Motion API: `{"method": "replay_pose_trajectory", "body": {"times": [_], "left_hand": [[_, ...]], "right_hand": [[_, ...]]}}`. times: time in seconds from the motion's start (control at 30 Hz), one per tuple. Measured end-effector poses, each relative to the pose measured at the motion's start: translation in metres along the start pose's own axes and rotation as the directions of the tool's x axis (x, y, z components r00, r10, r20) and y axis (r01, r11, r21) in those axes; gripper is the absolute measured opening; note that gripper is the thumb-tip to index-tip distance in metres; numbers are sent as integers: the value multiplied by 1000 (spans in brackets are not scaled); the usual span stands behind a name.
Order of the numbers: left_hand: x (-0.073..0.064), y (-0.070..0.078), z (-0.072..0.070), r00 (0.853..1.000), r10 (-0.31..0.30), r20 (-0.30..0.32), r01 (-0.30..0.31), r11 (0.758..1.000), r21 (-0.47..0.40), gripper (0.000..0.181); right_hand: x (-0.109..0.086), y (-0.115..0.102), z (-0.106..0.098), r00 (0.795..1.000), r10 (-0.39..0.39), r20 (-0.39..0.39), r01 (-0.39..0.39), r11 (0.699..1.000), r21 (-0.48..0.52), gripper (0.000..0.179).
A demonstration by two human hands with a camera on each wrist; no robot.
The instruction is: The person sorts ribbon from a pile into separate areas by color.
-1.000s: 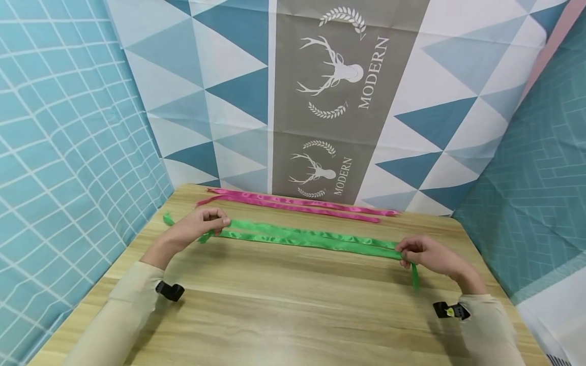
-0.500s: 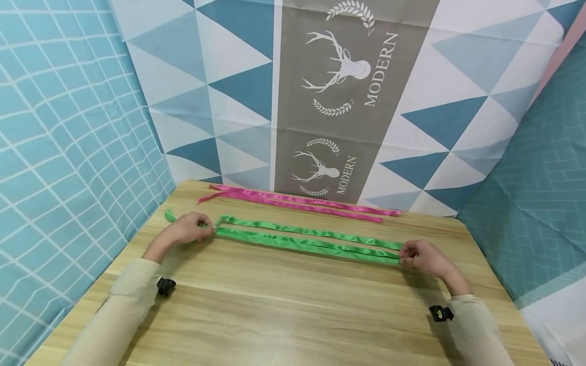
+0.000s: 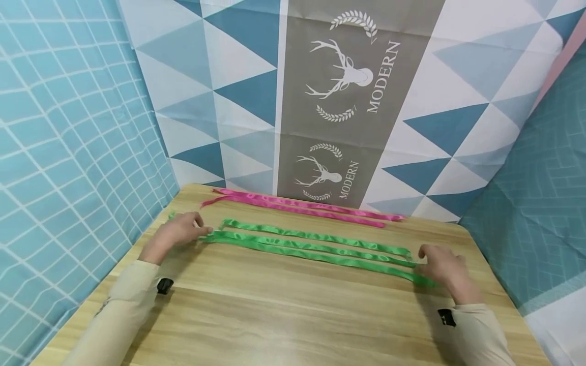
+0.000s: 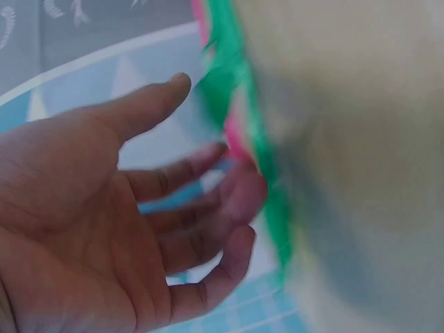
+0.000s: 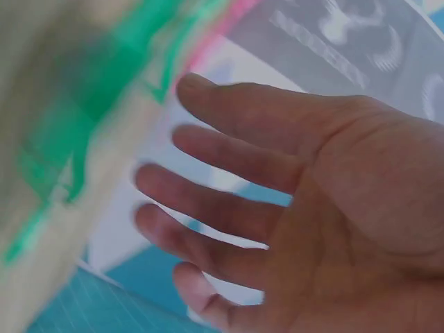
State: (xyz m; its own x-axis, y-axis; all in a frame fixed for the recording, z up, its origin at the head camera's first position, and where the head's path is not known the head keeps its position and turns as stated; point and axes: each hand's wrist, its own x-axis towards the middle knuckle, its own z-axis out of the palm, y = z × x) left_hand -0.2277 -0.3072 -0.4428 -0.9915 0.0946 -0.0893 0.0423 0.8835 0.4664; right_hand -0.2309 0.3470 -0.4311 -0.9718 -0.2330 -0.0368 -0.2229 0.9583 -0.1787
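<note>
Green satin ribbon (image 3: pixel 316 249) lies across the wooden table in several long, roughly parallel strands. At its left end is my left hand (image 3: pixel 183 229), fingers spread and loosely bent, the fingertips close by the green strands. In the left wrist view the thumb stands apart from the fingers, and the palm of the left hand (image 4: pixel 76 229) holds nothing. My right hand (image 3: pixel 446 267) hovers by the ribbon's right end, blurred. Its fingers (image 5: pixel 208 187) are relaxed and apart from the green ribbon (image 5: pixel 104 83) in the right wrist view.
Two strands of pink ribbon (image 3: pixel 297 204) lie behind the green ones, near the back edge of the wooden table (image 3: pixel 274 315). Patterned cloth (image 3: pixel 242 101) hangs right behind the table. A blue checked cloth (image 3: pixel 68 127) borders the left, a teal one (image 3: pixel 540 178) the right.
Both hands have let go of the green ribbon, which they gripped at its two ends. The green strands now lie spread apart on the table, and the right hand has shifted slightly right.
</note>
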Motion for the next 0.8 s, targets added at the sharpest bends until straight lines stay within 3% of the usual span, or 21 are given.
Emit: {"method": "replay_pose_trajectory", "body": {"times": [0.07,0.13,0.2,0.27,0.33,0.43,0.5,0.63,0.8], "left_hand": [[-3,2,-9,995,-36,-90,38,999,26,65],[-5,5,-16,977,-62,-203,71,997,36,82],[-5,7,-21,948,-65,-311,81,996,38,89],[-3,7,-22,918,-33,-396,68,995,75,88],[0,5,-21,887,34,-460,35,989,140,84],[6,1,-16,863,143,-485,-13,965,261,81],[10,-1,-12,859,186,-478,-30,949,315,83],[11,-5,-4,869,214,-447,-49,934,353,86],[9,-7,-2,880,218,-422,-61,933,355,87]], "right_hand": [[-6,0,-11,992,17,-126,-20,1000,-16,31],[-9,2,-19,959,-1,-282,0,1000,-5,32],[-8,6,-23,910,-38,-413,46,999,9,38],[-4,11,-24,870,-73,-488,85,996,4,52],[4,18,-19,854,-92,-513,96,995,-19,74],[15,25,-9,874,-80,-479,56,996,-65,102],[21,28,-4,901,-59,-430,25,996,-83,112],[21,28,0,930,-36,-367,3,996,-91,117],[18,23,-5,931,-42,-362,12,996,-86,115]]}}
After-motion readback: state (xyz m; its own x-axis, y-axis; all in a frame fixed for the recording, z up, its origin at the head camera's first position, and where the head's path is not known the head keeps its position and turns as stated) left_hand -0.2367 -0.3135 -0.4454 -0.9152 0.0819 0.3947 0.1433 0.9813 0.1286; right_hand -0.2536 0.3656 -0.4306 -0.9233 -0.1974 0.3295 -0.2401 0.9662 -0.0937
